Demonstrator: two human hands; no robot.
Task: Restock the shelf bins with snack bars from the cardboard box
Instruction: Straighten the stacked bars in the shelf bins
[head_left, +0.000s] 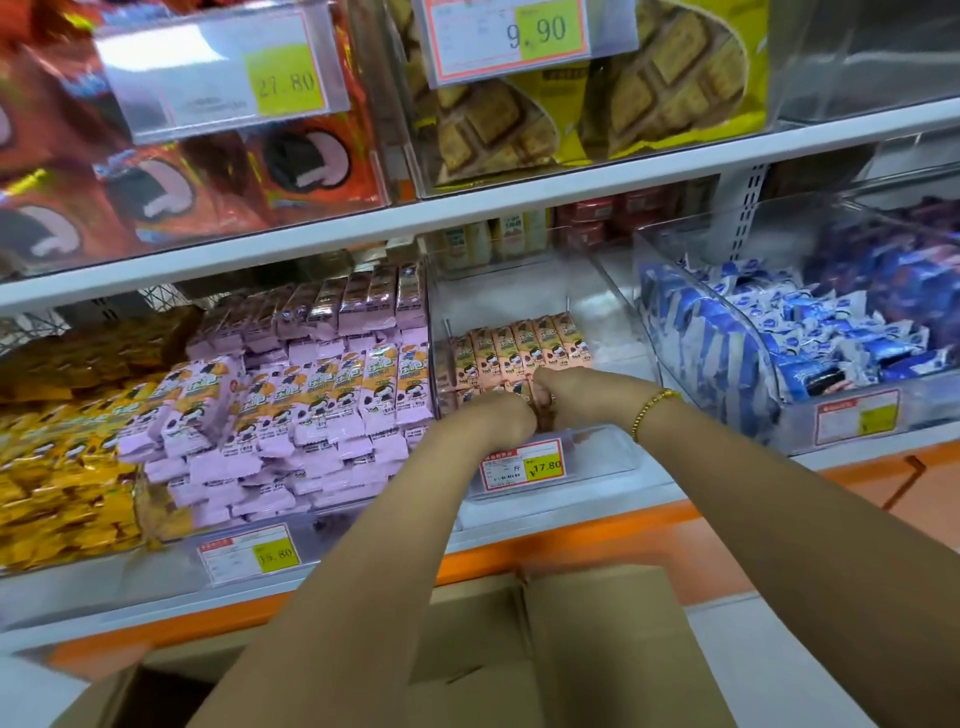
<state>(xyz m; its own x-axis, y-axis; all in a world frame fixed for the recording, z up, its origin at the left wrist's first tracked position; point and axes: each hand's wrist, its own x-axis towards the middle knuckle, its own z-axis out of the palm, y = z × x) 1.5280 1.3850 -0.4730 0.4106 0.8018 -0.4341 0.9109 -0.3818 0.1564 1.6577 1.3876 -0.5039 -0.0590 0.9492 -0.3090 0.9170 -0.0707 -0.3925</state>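
Right hand (560, 387) fingers (543, 394) are curled tight on a bunch of peach snack bars (519, 348), knuckles butted against the left hand (506, 415). The left hand's fingers bend down out of sight, so honestly can't tell what they've got. Both hands sit at the front of the clear bin (597, 452) mid-frame. A neat row of the same bars stands just behind them. There's a gold bracelet (652, 410) on the right wrist and a 17.80 price tag (522, 465) on the bin front. Purple snack bars (311, 389) are piled in the bin to the left, blue packets (779, 338) to the right. The cardboard box (597, 639) sits bottom centre, under the forearms.
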